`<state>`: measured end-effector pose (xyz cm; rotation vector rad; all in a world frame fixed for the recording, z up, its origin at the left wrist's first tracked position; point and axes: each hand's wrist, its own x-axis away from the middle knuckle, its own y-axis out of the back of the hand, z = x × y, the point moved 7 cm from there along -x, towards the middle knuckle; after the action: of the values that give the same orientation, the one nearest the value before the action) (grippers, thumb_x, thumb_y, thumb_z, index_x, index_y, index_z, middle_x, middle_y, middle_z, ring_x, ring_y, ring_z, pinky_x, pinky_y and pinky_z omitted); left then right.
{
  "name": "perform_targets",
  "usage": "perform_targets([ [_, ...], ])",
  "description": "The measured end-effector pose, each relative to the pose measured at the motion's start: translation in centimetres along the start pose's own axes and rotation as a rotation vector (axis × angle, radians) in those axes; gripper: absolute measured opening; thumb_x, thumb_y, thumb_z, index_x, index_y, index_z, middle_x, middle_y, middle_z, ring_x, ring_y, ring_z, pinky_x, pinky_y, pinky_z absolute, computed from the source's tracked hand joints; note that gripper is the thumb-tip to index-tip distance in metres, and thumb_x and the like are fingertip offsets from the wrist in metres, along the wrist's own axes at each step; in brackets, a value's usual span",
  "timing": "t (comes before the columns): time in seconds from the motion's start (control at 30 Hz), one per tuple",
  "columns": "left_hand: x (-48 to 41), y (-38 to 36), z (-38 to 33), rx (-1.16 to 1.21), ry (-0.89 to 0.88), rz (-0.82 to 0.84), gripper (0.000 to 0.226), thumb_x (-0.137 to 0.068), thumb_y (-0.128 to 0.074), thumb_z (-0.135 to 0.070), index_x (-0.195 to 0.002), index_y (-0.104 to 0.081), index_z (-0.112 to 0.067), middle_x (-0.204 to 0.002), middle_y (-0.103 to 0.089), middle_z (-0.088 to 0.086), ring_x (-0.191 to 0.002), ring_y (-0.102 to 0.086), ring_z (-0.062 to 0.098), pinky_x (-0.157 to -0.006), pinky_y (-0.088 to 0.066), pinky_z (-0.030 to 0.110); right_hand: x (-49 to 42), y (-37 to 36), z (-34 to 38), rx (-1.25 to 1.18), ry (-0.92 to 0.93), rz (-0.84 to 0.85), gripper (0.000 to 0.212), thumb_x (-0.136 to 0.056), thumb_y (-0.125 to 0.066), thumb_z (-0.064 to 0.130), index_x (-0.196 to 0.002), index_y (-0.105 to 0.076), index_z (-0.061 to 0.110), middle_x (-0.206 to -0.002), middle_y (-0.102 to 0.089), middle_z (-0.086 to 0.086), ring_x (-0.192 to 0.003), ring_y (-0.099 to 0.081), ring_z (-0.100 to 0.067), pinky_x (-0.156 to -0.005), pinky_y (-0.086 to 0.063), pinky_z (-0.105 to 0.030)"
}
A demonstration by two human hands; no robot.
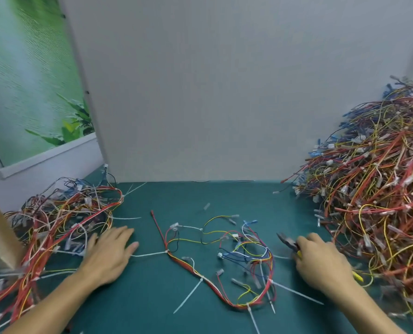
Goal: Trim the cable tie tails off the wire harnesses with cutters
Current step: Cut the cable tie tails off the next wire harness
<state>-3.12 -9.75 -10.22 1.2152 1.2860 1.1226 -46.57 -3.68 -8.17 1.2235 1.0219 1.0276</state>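
One wire harness (224, 256) spread loose on the green mat (224, 196), centre toward 6 o'clock, probably laid apart so each white cable tie tail (188, 295) sticks out clear of the wires; large heap of harnesses (381, 201) at 3 o'clock, smaller heap (63, 220) at 9 o'clock, likely one stock and one done, which is which unclear; left hand (109, 254) flat on the mat, fingers straight, holding nothing, fingertips just beside a tail at the harness's 9 o'clock end, seemingly placed to steady it; right hand (321, 261) curled round yellow-handled cutters (288, 241), nose aimed at 10 o'clock toward the harness; blades blurred; no tail trimmed on this harness yet.
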Motion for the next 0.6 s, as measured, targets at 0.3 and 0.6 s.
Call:
perform_targets([
  [0.3, -0.7, 0.5, 8.5, -0.172, 0.016, -0.021, 0.046, -0.101, -0.028, -0.038, -0.144, -0.039, -0.025, -0.153, -0.034, -0.003, -0.141, -0.027, 0.018, -0.119, -0.011, 0.048, -2.0, 0.6, -7.9, -0.019, -0.268, -0.062, 0.029, -0.09, -0.037, 0.022, -0.112, -0.056, 0.022, -0.124, -0.06, -0.004, -0.111, -0.054, -0.029, -0.092, -0.049, -0.041],
  [0.6, -0.4, 1.7, 2.8, -0.177, -0.12, -0.064, 0.057, -0.082, -0.043, 0.003, -0.135, -0.051, -0.018, -0.142, -0.045, -0.002, -0.128, -0.046, 0.017, -0.108, -0.035, 0.028, -1.1, 3.5, -2.2, 0.025, -0.12, -0.188, 0.025, -0.095, -0.046, 0.045, -0.088, -0.041, 0.021, -0.108, -0.063, -0.003, -0.101, -0.061, -0.029, -0.079, -0.044, -0.039],
])
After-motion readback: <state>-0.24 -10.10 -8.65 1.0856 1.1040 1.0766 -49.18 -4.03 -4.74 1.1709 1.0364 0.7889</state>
